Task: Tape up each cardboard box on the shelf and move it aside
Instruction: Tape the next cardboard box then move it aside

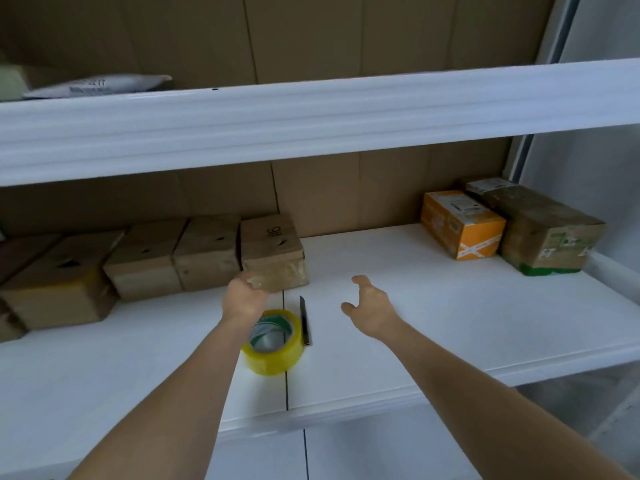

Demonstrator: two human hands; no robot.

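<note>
I am standing at a big white shelf [433, 306]. On the left side of it sits a row of brown boxes [145, 258], packed tight side by side, and they look taped, so I think those are done. The end box [272, 252] of that row has shiny tape on its front. My left hand [244, 296] is touching its near bottom corner, but I cannot tell if my fingers are curled on it or just pushing. Far off on the right are an orange box [462, 223] and a bigger box with green tape [547, 230], touching each other. I think those two are still waiting for me. My right hand [369, 311] is wide open in the air, holding nothing. The yellow tape roll [273, 344] lies just under my left wrist, and the thin knife [304, 322] lies right beside it.
</note>
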